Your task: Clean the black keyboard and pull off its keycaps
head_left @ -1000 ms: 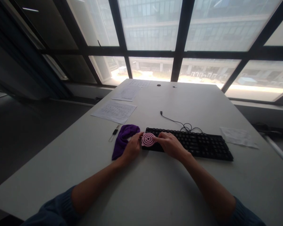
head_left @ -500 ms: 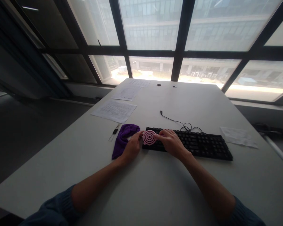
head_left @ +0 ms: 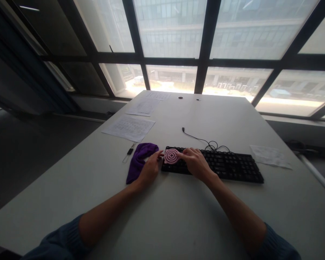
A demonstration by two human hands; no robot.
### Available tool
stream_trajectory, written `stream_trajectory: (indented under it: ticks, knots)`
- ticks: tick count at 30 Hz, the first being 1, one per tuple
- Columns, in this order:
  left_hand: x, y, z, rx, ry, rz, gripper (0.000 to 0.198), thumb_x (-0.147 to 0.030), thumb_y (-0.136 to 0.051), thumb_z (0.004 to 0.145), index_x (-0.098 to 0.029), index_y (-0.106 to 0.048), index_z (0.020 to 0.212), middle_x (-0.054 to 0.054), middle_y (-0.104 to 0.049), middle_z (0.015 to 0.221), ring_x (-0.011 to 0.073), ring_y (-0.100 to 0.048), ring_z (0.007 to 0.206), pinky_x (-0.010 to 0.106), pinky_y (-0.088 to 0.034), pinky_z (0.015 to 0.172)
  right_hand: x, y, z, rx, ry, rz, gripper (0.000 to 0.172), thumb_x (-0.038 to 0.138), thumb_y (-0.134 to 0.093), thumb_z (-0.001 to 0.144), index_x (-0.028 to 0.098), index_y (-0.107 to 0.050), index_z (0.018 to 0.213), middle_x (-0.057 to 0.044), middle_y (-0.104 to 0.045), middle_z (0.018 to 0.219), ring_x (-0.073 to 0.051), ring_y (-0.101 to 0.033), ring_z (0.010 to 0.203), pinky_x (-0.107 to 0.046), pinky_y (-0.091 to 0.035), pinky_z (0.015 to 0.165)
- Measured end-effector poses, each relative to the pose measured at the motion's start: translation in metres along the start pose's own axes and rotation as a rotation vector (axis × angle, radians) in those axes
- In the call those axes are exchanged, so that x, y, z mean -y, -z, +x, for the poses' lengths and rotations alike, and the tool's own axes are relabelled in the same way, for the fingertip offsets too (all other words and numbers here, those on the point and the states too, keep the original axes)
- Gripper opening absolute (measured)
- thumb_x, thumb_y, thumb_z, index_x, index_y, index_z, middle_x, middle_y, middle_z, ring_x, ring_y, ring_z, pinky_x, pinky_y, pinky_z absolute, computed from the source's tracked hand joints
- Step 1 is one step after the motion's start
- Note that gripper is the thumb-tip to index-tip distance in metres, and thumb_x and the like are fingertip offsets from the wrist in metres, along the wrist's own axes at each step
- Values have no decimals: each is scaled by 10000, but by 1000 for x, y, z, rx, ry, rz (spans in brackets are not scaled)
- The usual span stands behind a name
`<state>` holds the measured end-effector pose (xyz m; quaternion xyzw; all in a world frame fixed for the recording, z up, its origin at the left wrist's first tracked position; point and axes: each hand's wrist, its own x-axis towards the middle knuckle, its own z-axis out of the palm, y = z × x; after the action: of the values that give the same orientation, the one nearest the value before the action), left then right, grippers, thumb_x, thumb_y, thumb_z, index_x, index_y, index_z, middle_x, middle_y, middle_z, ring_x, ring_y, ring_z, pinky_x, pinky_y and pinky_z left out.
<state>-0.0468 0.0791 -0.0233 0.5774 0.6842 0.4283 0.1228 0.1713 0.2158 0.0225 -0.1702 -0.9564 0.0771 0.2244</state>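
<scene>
A pink disc with concentric rings point(head_left: 171, 156) is held over the left end of a black keyboard point(head_left: 227, 166). My right hand point(head_left: 196, 162) pinches the disc at its right edge, thumb and fingers together, above the keys. At the disc's left edge is my left hand point(head_left: 150, 168), its fingers stretched toward it and a little apart. Whether those fingertips touch the disc is hard to make out. Beneath and beside my left hand lies a crumpled purple cloth point(head_left: 137, 164), partly covered by it.
Left of the cloth lies a small black item with a wire loop point(head_left: 130, 151). Printed sheets point(head_left: 130, 128) lie farther back on the left of the white table point(head_left: 168, 216). Behind the keyboard runs its cable point(head_left: 196, 137); a crumpled paper point(head_left: 271, 156) is at right.
The pink disc has turned slightly in my right hand, and my left fingers have straightened at its edge. The whole view has shifted a little, moving things slightly left.
</scene>
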Motion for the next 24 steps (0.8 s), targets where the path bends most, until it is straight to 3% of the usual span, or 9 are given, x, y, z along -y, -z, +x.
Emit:
stream_trajectory:
  ticks: [6,12,18,24]
  knots:
    - [0,0,-1,-1,1,27,483,-75,-354,913,-141,-516,1363,125,-672,1231,224,-634,1137,433,-476,1057,-10,9,-1,-66,-145,-34,495,43,-492,939,296,-649,1334,-84,-654,1048,-209,-551,908,-331,-399,831]
    - [0,0,-1,-15,10,7,454,-114,-373,940,-148,-529,1365,124,-674,1221,227,-637,1131,418,-484,1044,-1,-1,-1,29,49,79,506,21,-509,943,317,-644,1331,-56,-641,1023,-169,-552,901,-300,-399,835]
    - [-3,1,0,-13,9,8,419,-158,-388,956,-144,-547,1344,119,-684,1207,235,-643,1122,424,-486,1045,-6,0,-1,35,77,119,464,53,-523,963,324,-661,1314,-58,-641,1010,-166,-560,887,-305,-404,825]
    - [-4,2,0,-16,10,23,406,-169,-398,961,-160,-570,1328,117,-690,1210,252,-639,1137,447,-496,1031,5,-4,-2,54,130,149,419,93,-547,972,326,-664,1301,-54,-641,1013,-167,-556,891,-301,-413,833]
